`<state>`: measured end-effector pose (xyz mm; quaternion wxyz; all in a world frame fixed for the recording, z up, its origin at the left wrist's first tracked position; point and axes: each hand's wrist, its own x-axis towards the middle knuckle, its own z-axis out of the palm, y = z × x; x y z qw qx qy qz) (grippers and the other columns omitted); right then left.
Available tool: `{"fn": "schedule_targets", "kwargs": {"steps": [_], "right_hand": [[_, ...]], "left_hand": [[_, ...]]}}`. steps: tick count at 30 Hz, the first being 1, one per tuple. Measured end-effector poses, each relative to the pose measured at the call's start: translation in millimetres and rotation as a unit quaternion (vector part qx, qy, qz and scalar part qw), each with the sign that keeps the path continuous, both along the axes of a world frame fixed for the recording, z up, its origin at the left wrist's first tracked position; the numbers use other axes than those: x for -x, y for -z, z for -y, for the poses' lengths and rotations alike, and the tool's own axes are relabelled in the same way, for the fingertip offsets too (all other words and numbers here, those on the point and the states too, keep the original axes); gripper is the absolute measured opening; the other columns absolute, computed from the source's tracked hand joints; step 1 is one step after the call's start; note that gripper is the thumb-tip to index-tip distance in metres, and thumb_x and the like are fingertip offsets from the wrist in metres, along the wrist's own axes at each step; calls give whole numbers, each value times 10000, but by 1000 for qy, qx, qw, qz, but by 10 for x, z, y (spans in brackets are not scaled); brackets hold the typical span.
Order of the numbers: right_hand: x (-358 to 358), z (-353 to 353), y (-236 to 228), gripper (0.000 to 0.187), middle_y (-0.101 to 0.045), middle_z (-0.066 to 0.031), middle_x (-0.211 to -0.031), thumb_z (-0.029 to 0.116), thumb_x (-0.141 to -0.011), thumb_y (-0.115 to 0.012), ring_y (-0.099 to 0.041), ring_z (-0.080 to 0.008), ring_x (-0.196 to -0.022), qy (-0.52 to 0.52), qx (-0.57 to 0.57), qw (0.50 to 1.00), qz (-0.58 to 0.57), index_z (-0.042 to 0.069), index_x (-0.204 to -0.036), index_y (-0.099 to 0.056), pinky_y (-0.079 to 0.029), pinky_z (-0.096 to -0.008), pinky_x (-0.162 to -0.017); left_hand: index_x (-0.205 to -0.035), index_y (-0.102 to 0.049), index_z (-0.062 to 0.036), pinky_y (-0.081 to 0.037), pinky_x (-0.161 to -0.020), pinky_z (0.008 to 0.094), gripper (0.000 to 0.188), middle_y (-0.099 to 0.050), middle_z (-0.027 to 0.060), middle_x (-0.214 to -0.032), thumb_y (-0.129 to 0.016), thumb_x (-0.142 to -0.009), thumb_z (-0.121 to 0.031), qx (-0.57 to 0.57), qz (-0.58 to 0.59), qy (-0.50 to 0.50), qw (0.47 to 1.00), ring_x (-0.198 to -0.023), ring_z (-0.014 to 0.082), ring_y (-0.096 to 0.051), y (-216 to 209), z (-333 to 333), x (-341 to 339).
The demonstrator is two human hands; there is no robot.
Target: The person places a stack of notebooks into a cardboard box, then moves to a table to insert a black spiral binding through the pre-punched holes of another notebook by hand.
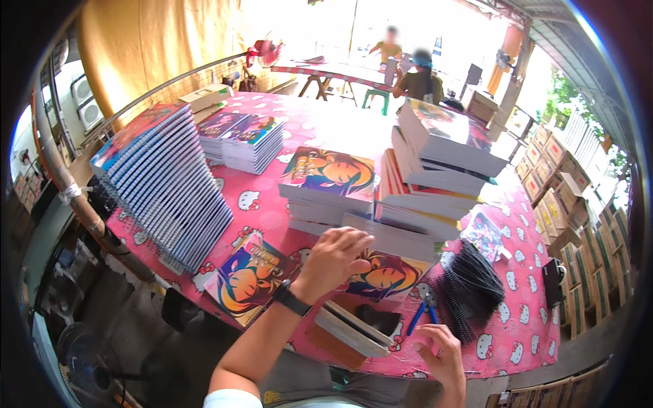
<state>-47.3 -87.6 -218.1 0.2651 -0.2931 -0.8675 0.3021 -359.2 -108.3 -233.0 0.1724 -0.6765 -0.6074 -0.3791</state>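
Note:
My left hand (333, 262), with a black band on its wrist, lies over the upper left edge of a colourfully illustrated book (391, 275). Its thumb rests by the cover and its fingers curve over the top edges of the books behind. My right hand (443, 355) is held low at the table's near edge, fingers apart and nothing in them. Just beyond it lie blue-handled pliers (423, 314), close to a heap of black binding coils (469, 289). Between me and the book sits a wooden block or stand (354, 330) with a dark piece on it.
A tall leaning stack of coil-bound books (163, 187) stands left, near a single book (246, 280). Further book piles (330, 173) (435, 160) fill the middle. The pink patterned tablecloth (255, 221) covers the table. Two people work beyond; boxes (544, 160) are piled right.

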Motion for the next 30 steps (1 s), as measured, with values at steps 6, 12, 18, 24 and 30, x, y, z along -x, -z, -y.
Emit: {"fn": "schedule_targets", "kwargs": {"steps": [6,12,18,24,30], "right_hand": [[-151,25,55,244,-668,-121,-975,77,-758,-709,-627,-286,-920,-13,-18,1000,0,23,-990,-659,-504,-361,-794],[-171,14,70,277,-660,-121,-1009,81,-737,-745,-624,-282,-926,33,-44,996,-64,31,-994,-654,-502,-347,-779],[141,133,123,338,-640,-135,-1062,110,-718,-776,-616,-284,-958,155,-30,962,-224,5,-1012,-646,-500,-332,-766],[2,305,260,200,-667,-105,-796,1,-666,-752,-645,-236,-730,-12,16,988,-151,-1,-850,-674,-506,-317,-661],[16,299,436,257,-677,-123,-807,22,-636,-737,-641,-239,-698,16,-20,991,-128,-7,-886,-683,-501,-311,-638]], "left_hand": [[-984,-643,-112,-476,-877,355,213,-610,19,-973,-610,-775,-134,20,-111,19,993,-979,205,-594,69,-444,-27],[-922,-620,-112,-460,-807,346,206,-625,26,-863,-638,-719,-82,-7,-85,-4,996,-831,192,-634,-191,-214,-88],[-854,-654,-150,-425,-742,296,145,-669,-19,-808,-692,-738,-71,12,-58,130,990,-735,134,-634,-985,415,-433],[-849,-684,-169,-455,-674,259,135,-669,-45,-789,-723,-722,-147,53,-31,226,972,-717,111,-648,-1282,778,-564],[-842,-687,-161,-469,-648,247,116,-667,-39,-775,-709,-728,-165,61,-56,218,972,-701,112,-648,-1200,838,-629]]}}
